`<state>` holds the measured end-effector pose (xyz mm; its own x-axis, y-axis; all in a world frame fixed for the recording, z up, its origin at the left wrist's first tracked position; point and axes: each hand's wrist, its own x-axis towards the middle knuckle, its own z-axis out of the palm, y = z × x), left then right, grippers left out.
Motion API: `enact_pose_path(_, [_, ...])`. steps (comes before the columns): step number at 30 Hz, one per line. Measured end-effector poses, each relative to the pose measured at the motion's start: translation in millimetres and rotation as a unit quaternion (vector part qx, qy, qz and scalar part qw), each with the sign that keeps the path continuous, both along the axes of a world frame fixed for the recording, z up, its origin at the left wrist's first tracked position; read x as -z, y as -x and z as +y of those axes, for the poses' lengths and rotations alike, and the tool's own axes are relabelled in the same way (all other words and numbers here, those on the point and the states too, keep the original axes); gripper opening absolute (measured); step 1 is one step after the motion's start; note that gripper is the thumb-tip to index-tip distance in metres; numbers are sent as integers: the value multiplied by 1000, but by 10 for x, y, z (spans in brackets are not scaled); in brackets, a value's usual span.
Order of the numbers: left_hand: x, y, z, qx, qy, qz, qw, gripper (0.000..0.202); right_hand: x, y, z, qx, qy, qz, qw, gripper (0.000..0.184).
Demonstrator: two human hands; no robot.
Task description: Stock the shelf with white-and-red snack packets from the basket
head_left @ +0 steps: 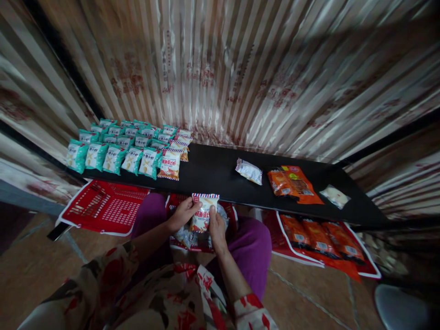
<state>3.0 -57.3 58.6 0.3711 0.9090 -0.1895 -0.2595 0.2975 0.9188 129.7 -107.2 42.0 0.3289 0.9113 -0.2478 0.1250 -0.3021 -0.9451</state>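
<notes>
A white and red snack bag (202,219) with a striped top edge is held upright in front of me, just off the near edge of the black shelf. My left hand (185,213) pinches its left side, and my right hand (217,228) grips its right side with the thumb on the front. Beneath the bag, between my knees, a red basket (234,224) holds clear-looking packets that are partly hidden. Similar white and red bags (169,164) stand in a column on the shelf, beside rows of teal snack bags (113,158).
On the black shelf (213,169) lie a single silvery-white bag (249,172), orange packets (292,183) and a small pale packet (335,196). Below are a red basket (103,206) at left and another with orange packets (320,236) at right. Striped sheeting (220,68) hangs behind.
</notes>
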Motion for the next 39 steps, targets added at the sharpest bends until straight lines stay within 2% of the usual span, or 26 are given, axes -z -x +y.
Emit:
enact_pose_path(4, [106,-63,10,-37,-9,20,999,46,-68,0,31,3,4,11,1000,67])
enact_pose_path(9, [241,-118,67,-105,-14,103,989,39,-192,-2,90,-22,-17,42,999,63])
enact_pose_path(13, [288,-130,146,-128,-18,157,979,38,-233,-6,125,-33,-32,23,999,59])
enact_pose_path(17, [294,-123,233,-151,-36,167,974,40,-201,-11,137,-84,-44,57,994,50])
enact_pose_path(21, [212,-125,298,-128,-30,163,978,41,-126,-32,168,-86,-35,83,992,51])
enact_pose_path(27, [82,-155,347,-84,-15,169,982,40,-90,-97,283,-48,-49,52,996,51])
enact_pose_path(29, [94,-172,339,-73,-18,153,985,39,-92,-133,342,-30,-48,36,998,52])
enact_pose_path(34, [146,-233,316,-34,-8,38,999,41,-93,-232,491,-6,-40,-29,999,51])
enact_pose_path(39, [199,-279,408,-53,-14,32,998,38,-189,-265,605,-36,-33,-38,998,47])
